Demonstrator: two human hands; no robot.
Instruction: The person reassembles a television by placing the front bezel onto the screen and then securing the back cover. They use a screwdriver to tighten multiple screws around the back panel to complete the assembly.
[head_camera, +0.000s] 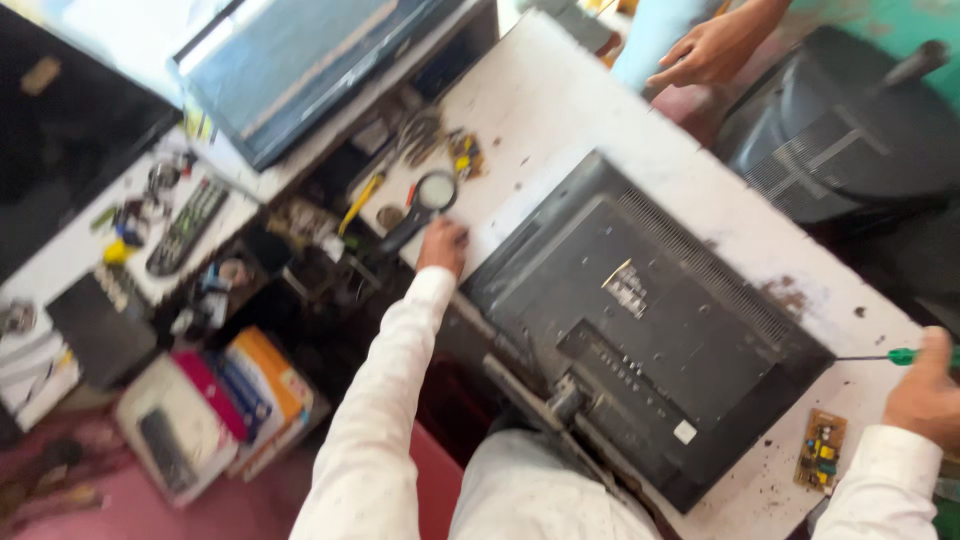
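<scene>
Screwdriver (890, 356) gripped in right hand (925, 390); left hand (442, 245), curled empty, rests by television (640, 320).

I'm looking at an electronics repair workshop. A television (640, 330) lies face-down on the stained worktop (560, 90). Loose circuit board (821, 450), remote (187, 226).

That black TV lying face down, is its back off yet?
Not yet. The TV lies face down on the white table, back cover still on. The right hand holds a green screwdriver at its edge; the left hand rests by a magnifying glass.
</scene>
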